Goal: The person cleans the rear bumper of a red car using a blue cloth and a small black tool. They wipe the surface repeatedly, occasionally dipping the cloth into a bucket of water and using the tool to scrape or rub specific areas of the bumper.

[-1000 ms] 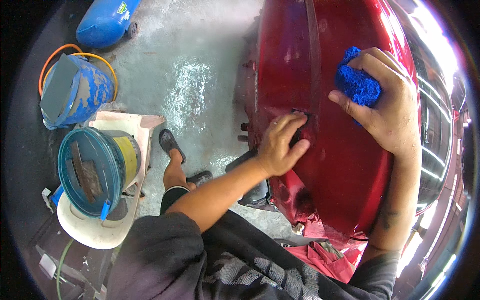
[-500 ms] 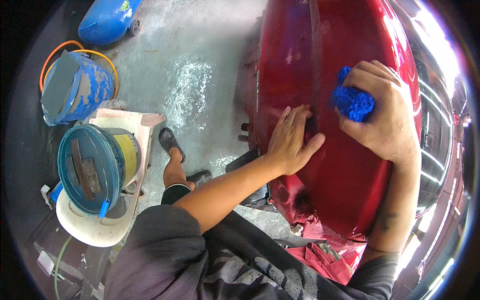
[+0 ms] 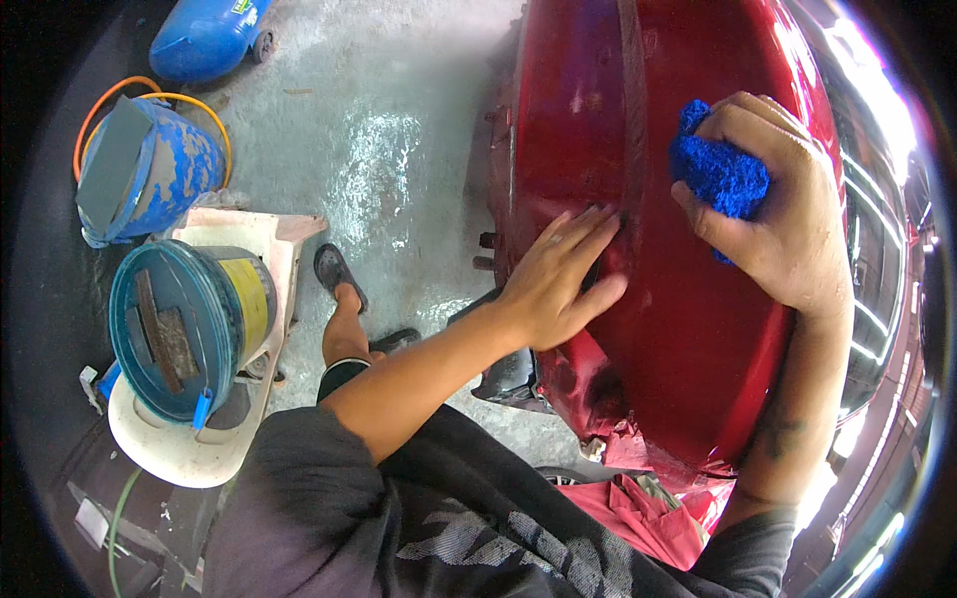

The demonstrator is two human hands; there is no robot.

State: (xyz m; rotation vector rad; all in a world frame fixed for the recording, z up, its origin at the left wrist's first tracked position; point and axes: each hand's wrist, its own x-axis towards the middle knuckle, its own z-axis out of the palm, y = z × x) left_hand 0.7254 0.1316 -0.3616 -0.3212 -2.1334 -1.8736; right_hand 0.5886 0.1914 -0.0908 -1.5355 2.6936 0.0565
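A glossy dark-red car body panel (image 3: pixel 688 369) runs from the top of the view down toward me, with a groove along its left part. Its near corner (image 3: pixel 598 404) looks crumpled and torn. My right hand (image 3: pixel 783 199) grips a bunched bright-blue cloth (image 3: pixel 723 169) with a fuzzy texture, over the panel's right half. Whether the cloth touches the paint I cannot tell. Fingers stretched and thumb apart, my left hand (image 3: pixel 563 279) rests at the groove with nothing in it.
At left, a white plastic chair (image 3: pixel 164 448) bears a teal bucket (image 3: pixel 234 309) with flat pieces inside. Beyond it stand a paint-worn blue bucket (image 3: pixel 189 159) with a grey sheet on top, an orange hose (image 3: pixel 85 125) and a blue tank (image 3: pixel 204 40). Pinkish-red fabric (image 3: pixel 638 518) lies below the panel.
My right hand has shifted slightly right and up with the blue cloth, showing more of it. My left hand has slid a little to the left, its fingers still spread.
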